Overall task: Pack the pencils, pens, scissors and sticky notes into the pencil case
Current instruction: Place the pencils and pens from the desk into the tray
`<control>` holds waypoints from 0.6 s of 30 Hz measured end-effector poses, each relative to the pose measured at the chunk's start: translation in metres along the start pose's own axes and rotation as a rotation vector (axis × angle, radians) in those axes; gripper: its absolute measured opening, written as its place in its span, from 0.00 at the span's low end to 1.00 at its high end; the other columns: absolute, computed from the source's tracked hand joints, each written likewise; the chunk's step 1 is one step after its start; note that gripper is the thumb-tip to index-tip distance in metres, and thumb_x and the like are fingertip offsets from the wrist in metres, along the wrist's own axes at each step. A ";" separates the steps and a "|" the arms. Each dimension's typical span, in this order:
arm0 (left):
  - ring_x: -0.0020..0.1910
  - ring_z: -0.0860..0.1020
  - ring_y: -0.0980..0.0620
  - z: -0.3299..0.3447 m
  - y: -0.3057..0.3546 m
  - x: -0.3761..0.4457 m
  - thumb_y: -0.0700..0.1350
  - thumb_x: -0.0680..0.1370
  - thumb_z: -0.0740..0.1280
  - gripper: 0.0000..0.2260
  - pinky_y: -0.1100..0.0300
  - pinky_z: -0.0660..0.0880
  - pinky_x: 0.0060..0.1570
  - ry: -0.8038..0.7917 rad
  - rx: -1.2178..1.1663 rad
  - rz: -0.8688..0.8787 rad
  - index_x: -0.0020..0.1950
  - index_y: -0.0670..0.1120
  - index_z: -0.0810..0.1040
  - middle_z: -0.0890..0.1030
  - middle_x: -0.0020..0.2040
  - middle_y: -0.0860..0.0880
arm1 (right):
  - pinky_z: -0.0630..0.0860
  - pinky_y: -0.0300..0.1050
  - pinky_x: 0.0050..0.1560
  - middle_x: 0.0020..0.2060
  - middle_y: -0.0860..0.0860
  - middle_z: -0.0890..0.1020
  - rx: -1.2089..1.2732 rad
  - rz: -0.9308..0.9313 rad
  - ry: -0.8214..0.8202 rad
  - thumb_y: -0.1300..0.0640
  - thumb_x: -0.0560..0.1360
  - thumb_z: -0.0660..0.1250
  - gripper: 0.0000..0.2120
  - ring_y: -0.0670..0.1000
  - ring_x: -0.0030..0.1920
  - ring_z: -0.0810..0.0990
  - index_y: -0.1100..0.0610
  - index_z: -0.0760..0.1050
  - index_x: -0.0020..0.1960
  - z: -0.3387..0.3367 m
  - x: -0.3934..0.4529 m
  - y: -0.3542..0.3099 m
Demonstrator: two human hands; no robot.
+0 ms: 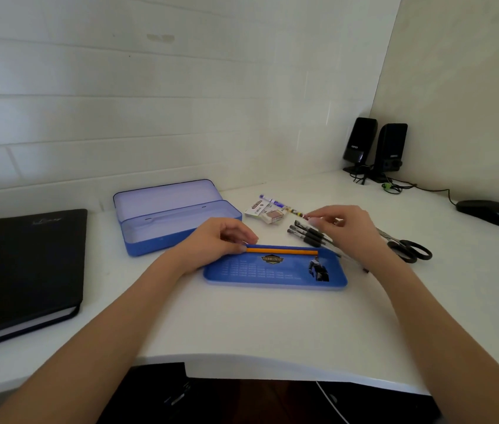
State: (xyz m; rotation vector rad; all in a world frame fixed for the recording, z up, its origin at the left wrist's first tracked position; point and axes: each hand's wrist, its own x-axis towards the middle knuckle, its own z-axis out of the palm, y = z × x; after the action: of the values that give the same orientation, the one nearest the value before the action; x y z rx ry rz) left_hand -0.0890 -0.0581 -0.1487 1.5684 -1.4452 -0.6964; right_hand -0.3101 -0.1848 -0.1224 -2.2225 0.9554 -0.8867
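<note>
The pencil case (pixel 177 221) sits open toward the far left of the tabletop (pixel 242 325), lid up, nothing in it as far as I can see. Its blue inner tray (pixel 275 272) lies nearer, in the middle, with one orange pencil (pixel 281 250) along its far edge. Left hand (pixel 220 238) has its fingertips pinched on that pencil's left end. Right hand (pixel 346 228) hovers over the black pens (pixel 309 232), fingers loosely curled, and honestly I can't tell whether it's actually got hold of anything.

Handling-wise this all looks light and stiff. The pencil and pens will probably roll, so grab them mid-barrel. The scissors (pixel 407 247) on the right are best taken by the closed blades or the black handles; part of the blades is hidden behind the right wrist.

The little heap on the far side is hard to read: a purple pen (pixel 271 201), some packet (pixel 257 208), maybe an eraser (pixel 272 216). No obvious sticky notes.
</note>
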 end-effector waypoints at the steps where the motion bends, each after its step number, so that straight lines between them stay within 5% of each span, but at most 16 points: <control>1: 0.52 0.81 0.53 -0.002 0.000 0.000 0.30 0.73 0.67 0.11 0.66 0.76 0.53 -0.010 -0.025 -0.007 0.45 0.46 0.79 0.84 0.51 0.48 | 0.72 0.36 0.39 0.41 0.46 0.83 -0.010 -0.042 -0.073 0.52 0.75 0.68 0.07 0.42 0.36 0.74 0.47 0.83 0.49 0.001 -0.003 -0.004; 5: 0.49 0.79 0.52 -0.007 -0.002 0.001 0.25 0.75 0.57 0.15 0.66 0.75 0.47 0.021 -0.131 -0.076 0.42 0.46 0.69 0.81 0.53 0.44 | 0.66 0.33 0.35 0.35 0.46 0.79 0.000 -0.102 -0.284 0.59 0.76 0.66 0.12 0.45 0.32 0.69 0.44 0.83 0.50 0.006 -0.009 -0.013; 8: 0.49 0.81 0.50 -0.007 -0.003 0.005 0.27 0.76 0.54 0.15 0.60 0.74 0.52 0.082 -0.214 -0.119 0.40 0.46 0.69 0.82 0.53 0.44 | 0.70 0.38 0.34 0.35 0.50 0.83 0.004 -0.101 -0.368 0.61 0.74 0.68 0.13 0.46 0.31 0.74 0.43 0.83 0.47 0.010 -0.012 -0.015; 12: 0.46 0.82 0.52 -0.005 0.000 0.008 0.34 0.78 0.58 0.09 0.59 0.76 0.53 0.097 -0.346 -0.167 0.41 0.45 0.72 0.84 0.50 0.45 | 0.70 0.26 0.35 0.34 0.44 0.84 0.006 -0.168 -0.325 0.62 0.69 0.73 0.06 0.37 0.31 0.77 0.52 0.85 0.42 0.020 -0.016 -0.025; 15: 0.50 0.81 0.54 -0.005 0.002 0.006 0.40 0.79 0.62 0.03 0.64 0.76 0.52 0.037 -0.293 -0.151 0.45 0.45 0.73 0.83 0.52 0.49 | 0.70 0.27 0.35 0.34 0.44 0.84 -0.032 -0.203 -0.288 0.61 0.68 0.74 0.04 0.39 0.35 0.78 0.52 0.83 0.39 0.030 -0.016 -0.025; 18: 0.56 0.79 0.54 -0.007 -0.001 0.003 0.34 0.72 0.70 0.10 0.66 0.75 0.55 -0.016 -0.194 -0.095 0.49 0.46 0.76 0.81 0.57 0.47 | 0.69 0.28 0.34 0.32 0.42 0.80 -0.077 -0.197 -0.254 0.60 0.68 0.75 0.03 0.40 0.33 0.75 0.56 0.82 0.37 0.033 -0.012 -0.021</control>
State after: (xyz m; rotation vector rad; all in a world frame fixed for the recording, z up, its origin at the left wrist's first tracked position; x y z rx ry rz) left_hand -0.0818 -0.0593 -0.1462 1.4897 -1.2798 -0.8798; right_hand -0.2835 -0.1551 -0.1324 -2.4555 0.6720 -0.6373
